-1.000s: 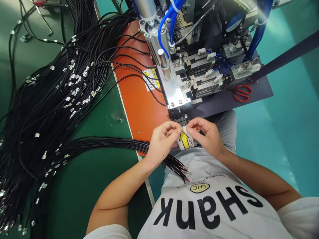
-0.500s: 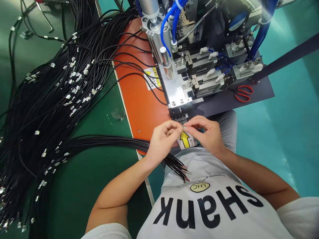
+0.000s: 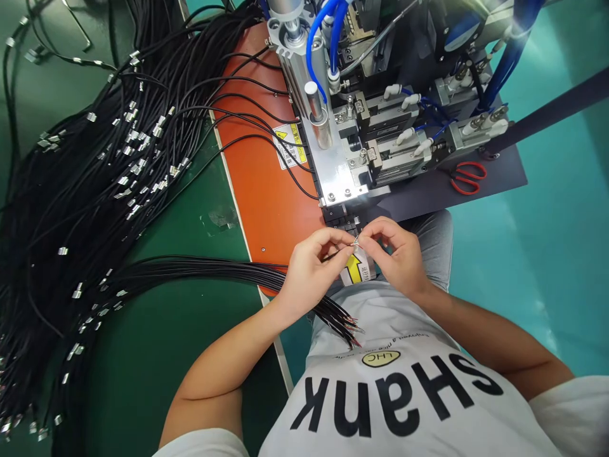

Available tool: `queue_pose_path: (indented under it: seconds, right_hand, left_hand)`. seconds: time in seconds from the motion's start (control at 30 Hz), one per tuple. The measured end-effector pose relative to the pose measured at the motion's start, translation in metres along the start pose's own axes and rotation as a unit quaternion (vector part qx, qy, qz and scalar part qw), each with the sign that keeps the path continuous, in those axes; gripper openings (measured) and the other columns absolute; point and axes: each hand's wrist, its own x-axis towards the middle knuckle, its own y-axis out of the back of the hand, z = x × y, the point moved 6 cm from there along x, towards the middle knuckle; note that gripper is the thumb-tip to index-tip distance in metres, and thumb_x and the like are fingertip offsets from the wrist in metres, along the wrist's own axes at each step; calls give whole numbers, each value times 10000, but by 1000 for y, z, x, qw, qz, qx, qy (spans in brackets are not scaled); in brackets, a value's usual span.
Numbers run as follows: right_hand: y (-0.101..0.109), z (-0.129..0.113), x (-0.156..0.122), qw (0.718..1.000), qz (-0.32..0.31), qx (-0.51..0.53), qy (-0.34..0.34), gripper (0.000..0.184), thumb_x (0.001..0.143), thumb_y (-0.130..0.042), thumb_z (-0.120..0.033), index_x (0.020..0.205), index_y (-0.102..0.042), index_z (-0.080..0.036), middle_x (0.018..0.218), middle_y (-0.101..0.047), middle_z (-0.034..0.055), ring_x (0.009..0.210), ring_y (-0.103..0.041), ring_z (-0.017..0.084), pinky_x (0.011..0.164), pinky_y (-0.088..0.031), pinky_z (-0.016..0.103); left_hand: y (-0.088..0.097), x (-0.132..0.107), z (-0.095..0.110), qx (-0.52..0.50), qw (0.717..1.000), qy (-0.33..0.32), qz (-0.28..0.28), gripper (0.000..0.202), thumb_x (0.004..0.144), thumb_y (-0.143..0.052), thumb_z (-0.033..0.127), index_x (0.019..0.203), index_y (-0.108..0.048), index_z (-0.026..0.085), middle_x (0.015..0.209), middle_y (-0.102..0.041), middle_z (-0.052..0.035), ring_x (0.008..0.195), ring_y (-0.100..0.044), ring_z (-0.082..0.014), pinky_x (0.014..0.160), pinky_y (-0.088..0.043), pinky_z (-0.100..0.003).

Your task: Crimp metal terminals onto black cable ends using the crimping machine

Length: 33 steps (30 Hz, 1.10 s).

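Observation:
My left hand [image 3: 316,263] pinches a black cable close to its stripped end, thumb against forefinger. Thin light-coloured wires [image 3: 354,242] stick out from those fingertips. Facing it, my right hand [image 3: 394,254] is closed in a pinch on the tips of these wires. Both hands are in front of the machine's lower edge, above a label with a yellow arrow [image 3: 354,269]. Beneath my left wrist passes a bundle of black cables [image 3: 228,270], its stripped ends [image 3: 351,330] lying against the white shirt.
A machine with metal cylinders [image 3: 323,139] and blue air hoses [image 3: 333,38] stands ahead on an orange plate [image 3: 266,209]. Several cables run into its side. A large heap of black cables with metal connectors [image 3: 137,146] covers the green table [image 3: 190,355]. Red-handled scissors [image 3: 469,178] lie at right.
My right hand has shifted slightly away from my left fingertips, and the light wires between them now show more. The view has moved a little; the cable bundle stays put.

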Motion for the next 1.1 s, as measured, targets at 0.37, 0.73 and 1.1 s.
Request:
queue_pose_path:
  seconds: [0.37, 0.73, 1.1]
  right_hand:
    - [-2, 55, 27, 978, 20, 127, -164, 182, 814, -733, -367, 795, -676, -195, 762, -677, 3, 668, -583, 126, 645, -481, 266]
    - [-2, 59, 27, 968, 17, 144, -204, 191, 794, -756, -374, 787, -672, -203, 774, -690, 3, 683, -602, 125, 660, -506, 267]
    - [-2, 58, 27, 969, 16, 139, -203, 189, 802, -752, -372, 785, -662, -207, 762, -677, -2, 688, -595, 126, 660, -499, 267]
  left_hand:
    - [19, 18, 5, 288, 919, -259, 78, 164, 937, -541, 131, 1035, -666, 172, 957, -610, -61, 966, -604, -161, 835, -518, -285]
    - [19, 20, -5, 300, 914, -262, 78, 247, 953, -497, 147, 1099, -684, 218, 892, -556, -43, 909, -605, -165, 814, -562, -325]
    - [17, 20, -4, 310, 911, -261, 76, 259, 947, -491, 125, 1097, -682, 214, 896, -551, -44, 904, -597, -160, 804, -555, -310]
